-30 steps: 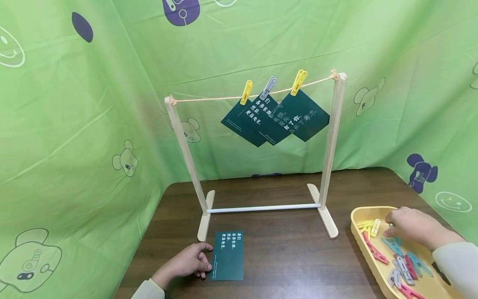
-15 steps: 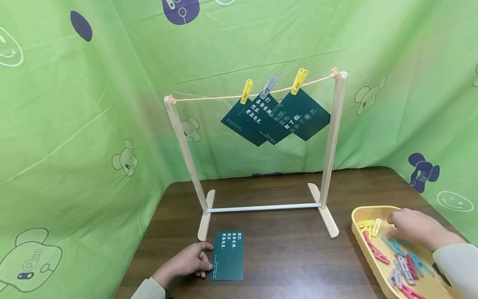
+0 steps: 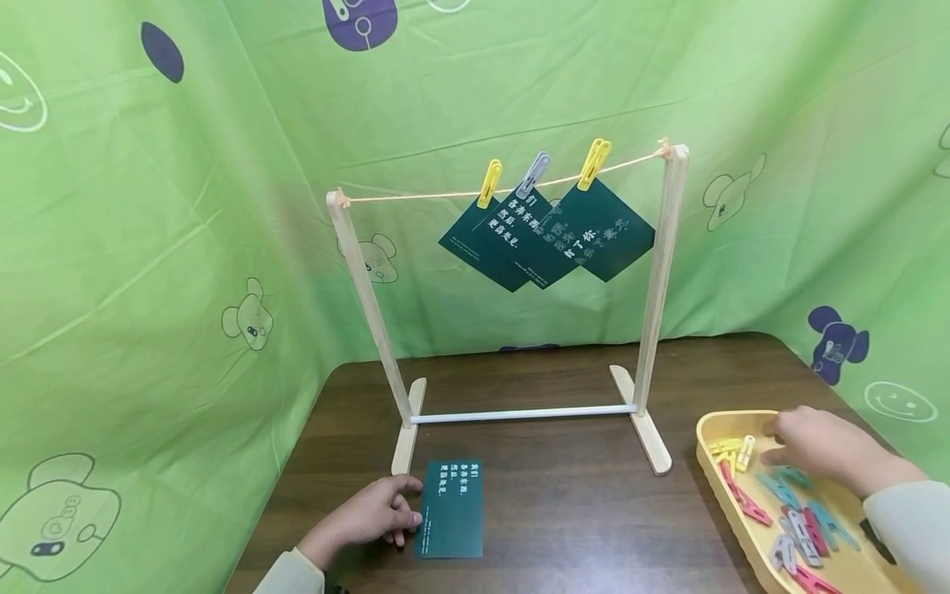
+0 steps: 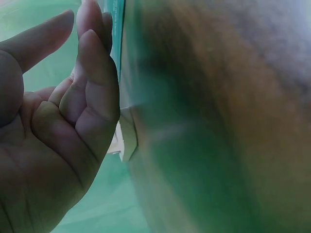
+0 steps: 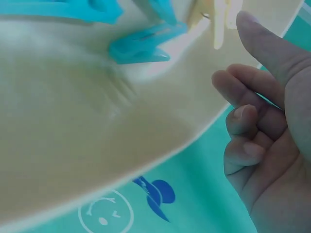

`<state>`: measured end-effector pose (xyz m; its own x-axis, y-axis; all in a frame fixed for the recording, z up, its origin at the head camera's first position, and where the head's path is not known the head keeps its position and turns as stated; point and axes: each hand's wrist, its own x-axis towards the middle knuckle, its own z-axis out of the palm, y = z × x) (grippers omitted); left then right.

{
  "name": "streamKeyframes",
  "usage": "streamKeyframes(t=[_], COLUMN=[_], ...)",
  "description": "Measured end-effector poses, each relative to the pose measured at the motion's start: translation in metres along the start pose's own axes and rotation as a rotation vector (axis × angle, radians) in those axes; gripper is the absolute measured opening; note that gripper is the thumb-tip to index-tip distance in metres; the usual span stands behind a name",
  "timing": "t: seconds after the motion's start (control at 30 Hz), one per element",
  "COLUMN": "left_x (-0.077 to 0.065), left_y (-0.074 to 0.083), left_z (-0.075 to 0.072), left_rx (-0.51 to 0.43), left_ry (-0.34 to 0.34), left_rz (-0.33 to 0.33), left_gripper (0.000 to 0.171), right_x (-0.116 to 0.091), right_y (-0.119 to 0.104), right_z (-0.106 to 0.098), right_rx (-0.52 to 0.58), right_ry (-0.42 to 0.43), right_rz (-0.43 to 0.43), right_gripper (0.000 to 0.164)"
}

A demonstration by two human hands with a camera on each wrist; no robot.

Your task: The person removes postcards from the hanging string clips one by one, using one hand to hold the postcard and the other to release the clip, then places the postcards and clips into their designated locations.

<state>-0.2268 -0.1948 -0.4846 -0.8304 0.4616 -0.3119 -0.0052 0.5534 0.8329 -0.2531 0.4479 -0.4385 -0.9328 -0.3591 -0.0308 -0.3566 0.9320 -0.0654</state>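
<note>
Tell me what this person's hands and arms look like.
The left hand and right hand are bare, with no gloves or rings visible. The left sleeve and right sleeve are plain off-white, reaching the wrists. A dark item beside the right sleeve is too hidden to identify.

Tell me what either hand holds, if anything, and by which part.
Nothing: the left hand is beside the flat card; the right hand is over the yellow tray, thumb and fingers apart.

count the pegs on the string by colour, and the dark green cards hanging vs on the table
Yellow pegs on the string: 2
Grey peg on the string: 1
Hanging green cards: 3
Green card on the table: 1
Total: 7
</note>
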Motion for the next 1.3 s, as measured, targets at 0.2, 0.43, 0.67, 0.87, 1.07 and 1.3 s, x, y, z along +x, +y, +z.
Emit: streamKeyframes(t=[0.2, 0.43, 0.67, 0.87, 1.07, 1.3], left_x=[0.004, 0.010, 0.014, 0.018, 0.026, 0.032], left_y=[0.005, 0.015, 0.030, 0.049, 0.065, 0.081], left_z=[-0.005, -0.013, -0.024, -0.033, -0.039, -0.042], left_rx=[0.046, 0.058, 0.050, 0.028, 0.027, 0.016], left_ry=[0.049, 0.141, 0.234, 0.299, 0.347, 0.385], left_rz=[0.078, 0.137, 0.211, 0.255, 0.276, 0.273], left_gripper=[0.044, 0.036, 0.033, 0.028, 0.028, 0.025], right_x=[0.001, 0.004, 0.011, 0.018, 0.024, 0.035], right_y=[-0.007, -0.021, -0.037, -0.054, -0.069, -0.081], right_z=[-0.015, -0.034, -0.055, -0.079, -0.103, -0.123], right_rx=[-0.002, -0.033, -0.087, -0.092, -0.124, -0.130], right_ry=[0.068, 0.150, 0.305, 0.407, 0.511, 0.590], right_rz=[0.000, -0.024, -0.120, -0.189, -0.231, -0.316], right_gripper=[0.036, 0.027, 0.016, 0.017, 0.021, 0.031])
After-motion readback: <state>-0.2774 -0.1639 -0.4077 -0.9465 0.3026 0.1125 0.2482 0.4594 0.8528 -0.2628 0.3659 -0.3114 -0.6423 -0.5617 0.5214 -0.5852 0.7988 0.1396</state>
